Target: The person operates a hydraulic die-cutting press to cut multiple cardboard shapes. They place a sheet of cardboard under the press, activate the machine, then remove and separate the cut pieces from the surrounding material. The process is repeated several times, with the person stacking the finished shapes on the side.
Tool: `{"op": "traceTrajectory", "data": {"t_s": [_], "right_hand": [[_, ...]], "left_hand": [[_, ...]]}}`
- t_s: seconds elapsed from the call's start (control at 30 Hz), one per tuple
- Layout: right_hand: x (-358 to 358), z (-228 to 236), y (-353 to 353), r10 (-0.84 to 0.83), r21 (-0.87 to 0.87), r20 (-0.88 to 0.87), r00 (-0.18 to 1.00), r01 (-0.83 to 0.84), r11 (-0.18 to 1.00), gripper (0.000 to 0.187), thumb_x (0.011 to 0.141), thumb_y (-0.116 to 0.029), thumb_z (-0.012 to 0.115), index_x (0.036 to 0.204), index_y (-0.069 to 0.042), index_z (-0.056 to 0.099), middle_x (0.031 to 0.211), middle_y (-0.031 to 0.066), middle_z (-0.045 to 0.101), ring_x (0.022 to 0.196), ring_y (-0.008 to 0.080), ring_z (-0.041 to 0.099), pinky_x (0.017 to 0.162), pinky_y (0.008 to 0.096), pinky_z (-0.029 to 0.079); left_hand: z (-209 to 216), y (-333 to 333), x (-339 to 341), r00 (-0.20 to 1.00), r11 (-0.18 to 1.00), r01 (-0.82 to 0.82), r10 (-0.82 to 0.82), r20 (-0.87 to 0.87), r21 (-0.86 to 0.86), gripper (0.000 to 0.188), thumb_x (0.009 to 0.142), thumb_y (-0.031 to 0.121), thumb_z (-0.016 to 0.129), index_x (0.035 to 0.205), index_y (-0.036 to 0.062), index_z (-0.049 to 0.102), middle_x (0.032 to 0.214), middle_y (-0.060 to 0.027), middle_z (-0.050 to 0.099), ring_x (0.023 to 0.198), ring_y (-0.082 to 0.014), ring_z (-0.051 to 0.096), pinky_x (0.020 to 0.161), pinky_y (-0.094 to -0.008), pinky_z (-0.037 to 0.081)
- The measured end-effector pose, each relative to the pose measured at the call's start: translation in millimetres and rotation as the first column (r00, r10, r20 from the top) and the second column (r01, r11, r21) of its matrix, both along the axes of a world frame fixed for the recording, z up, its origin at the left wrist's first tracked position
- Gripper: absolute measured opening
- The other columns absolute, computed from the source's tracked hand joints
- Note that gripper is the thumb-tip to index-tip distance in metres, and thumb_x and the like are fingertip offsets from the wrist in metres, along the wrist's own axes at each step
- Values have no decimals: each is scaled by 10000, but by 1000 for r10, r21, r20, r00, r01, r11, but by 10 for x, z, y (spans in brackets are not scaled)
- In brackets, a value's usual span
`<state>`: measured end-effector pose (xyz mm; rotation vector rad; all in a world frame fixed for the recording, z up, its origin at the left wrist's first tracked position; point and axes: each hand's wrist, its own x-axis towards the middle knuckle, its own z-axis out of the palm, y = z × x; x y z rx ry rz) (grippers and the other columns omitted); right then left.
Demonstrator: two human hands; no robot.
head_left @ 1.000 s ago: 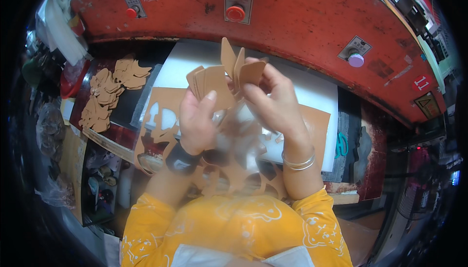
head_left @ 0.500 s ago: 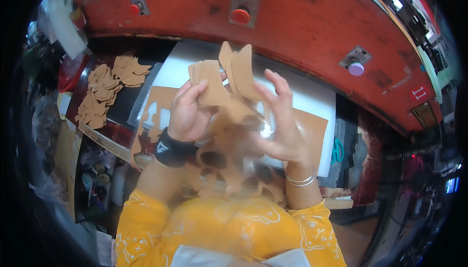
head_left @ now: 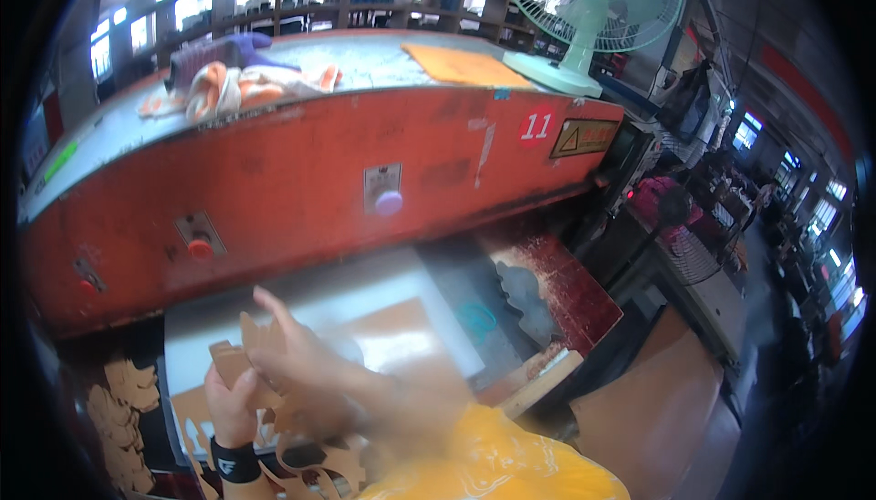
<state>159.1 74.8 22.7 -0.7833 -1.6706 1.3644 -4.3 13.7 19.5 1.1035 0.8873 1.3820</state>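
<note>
My left hand (head_left: 232,403), with a black band at the wrist, grips a small fanned stack of tan cut-out pieces (head_left: 228,361), thumb on the near side. Against that stack rests my right hand (head_left: 299,351), one finger raised; the rest of its fingers are blurred or hidden behind the hand, so its grip cannot be made out. Below both hands hangs a tan sheet with cut-out holes (head_left: 315,460). A white board (head_left: 306,288) lies beyond them, bearing a tan sheet (head_left: 388,319).
A red machine beam (head_left: 292,176) with knobs spans the far side. Heaped tan pieces (head_left: 114,422) lie at left. A green fan (head_left: 584,21), a cloth (head_left: 219,89) and an orange sheet (head_left: 464,66) sit on top. A large brown sheet (head_left: 652,400) is at lower right.
The view has swung up and to the right, bringing in the fan and the room. My right hand, spread apart from the pieces before, is now up against them; my left keeps its hold.
</note>
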Motion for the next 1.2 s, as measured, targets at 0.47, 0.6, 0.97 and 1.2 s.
{"op": "traceTrajectory", "data": {"t_s": [0.47, 0.6, 0.97, 1.2], "right_hand": [[353, -114, -80, -343, 712, 22, 939, 227, 664, 294, 768, -268, 745, 821, -23, 590, 860, 144, 623, 803, 337, 575, 707, 372, 465], [333, -103, -120, -334, 547, 11, 943, 274, 791, 313, 807, -312, 715, 803, -28, 582, 818, 161, 637, 775, 361, 592, 693, 389, 471], [422, -107, -283, -233, 93, 96, 968, 224, 970, 127, 892, -109, 555, 960, -4, 578, 800, 75, 585, 726, 168, 546, 679, 347, 474], [642, -621, -1, -182, -247, 280, 943, 254, 935, 65, 928, -82, 560, 948, -23, 540, 819, 2, 535, 667, 81, 526, 598, 204, 463]], "left_hand": [[-66, -9, 308, 1000, 997, -16, 17, -15, 73, 366, 908, 129, 534, 1245, -6, 482, 1101, -83, 591, 997, -148, 558, 909, -291, 426], [68, -99, 286, 980, 977, 185, -176, -91, 102, 404, 899, 121, 585, 1267, -6, 477, 1116, -75, 595, 983, -145, 582, 837, -277, 468], [185, -585, -1000, 988, 983, -86, 63, -143, -161, 276, 872, 190, 650, 1081, 24, 584, 969, -34, 633, 917, -151, 606, 820, -308, 481], [573, -954, -3004, 671, 721, -659, 693, -265, 214, 270, 925, 166, 609, 1168, 48, 596, 1031, -30, 651, 957, -117, 616, 822, -295, 519]]}}
